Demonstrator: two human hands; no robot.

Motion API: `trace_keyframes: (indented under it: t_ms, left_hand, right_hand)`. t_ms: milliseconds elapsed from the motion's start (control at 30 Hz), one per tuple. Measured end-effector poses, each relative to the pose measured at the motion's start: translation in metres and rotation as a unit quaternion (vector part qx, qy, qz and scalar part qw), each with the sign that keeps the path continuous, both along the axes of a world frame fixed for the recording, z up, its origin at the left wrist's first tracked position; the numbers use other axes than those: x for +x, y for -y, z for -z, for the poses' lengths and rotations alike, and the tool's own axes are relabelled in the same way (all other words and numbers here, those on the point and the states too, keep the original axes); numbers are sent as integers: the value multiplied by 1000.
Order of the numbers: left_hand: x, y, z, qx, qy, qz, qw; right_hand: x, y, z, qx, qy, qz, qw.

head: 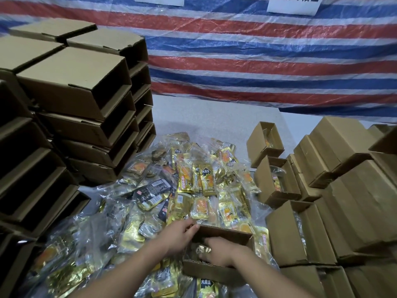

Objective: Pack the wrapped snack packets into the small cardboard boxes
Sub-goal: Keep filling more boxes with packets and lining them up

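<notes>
Packets are lying heaped on the counter beside the open box. The left hand is gripping its far-left corner; the right hand is pressing gold packets inside, fingers curled. Slippery wrappers are likely springing back out if released early.

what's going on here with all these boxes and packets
A person is packing gold foil snack packets from a loose pile on the table into a small open brown cardboard box. The left hand grips the box's far left corner, and the right hand reaches down inside it onto clear-wrapped packets. To the right, three open boxes already hold packets beside stacked closed ones. Dark empty boxes are stacked on the left.
</notes>
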State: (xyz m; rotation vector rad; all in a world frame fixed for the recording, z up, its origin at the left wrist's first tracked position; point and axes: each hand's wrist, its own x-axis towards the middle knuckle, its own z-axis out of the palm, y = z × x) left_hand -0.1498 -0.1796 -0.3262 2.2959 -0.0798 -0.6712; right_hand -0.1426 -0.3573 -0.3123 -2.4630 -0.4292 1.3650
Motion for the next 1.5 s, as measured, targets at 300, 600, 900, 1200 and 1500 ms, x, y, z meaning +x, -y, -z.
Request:
trace_keyframes:
  t_ms: [300, 600, 900, 1200, 1500]
  left_hand:
    - [-2, 0, 1, -18, -13, -13, 1000]
    - [-1, 3, 4, -7, -9, -6, 1000]
    - [-3, 1, 3, -15, -4, 5, 1000]
    - [3, 0, 2, -23, -10, 5, 1000]
    - [5, 1, 2, -41, -19, 29, 999]
  right_hand:
    - [13, 24, -23, -55, -52, -62, 995]
    - [5, 25, -5, -1, -39, 85, 996]
    - [-2, 9, -9, 50, -59, 105, 991]
    - [25, 34, -52, 208, 74, 212, 952]
    - [26, 61, -15, 8, 183, 143, 973]
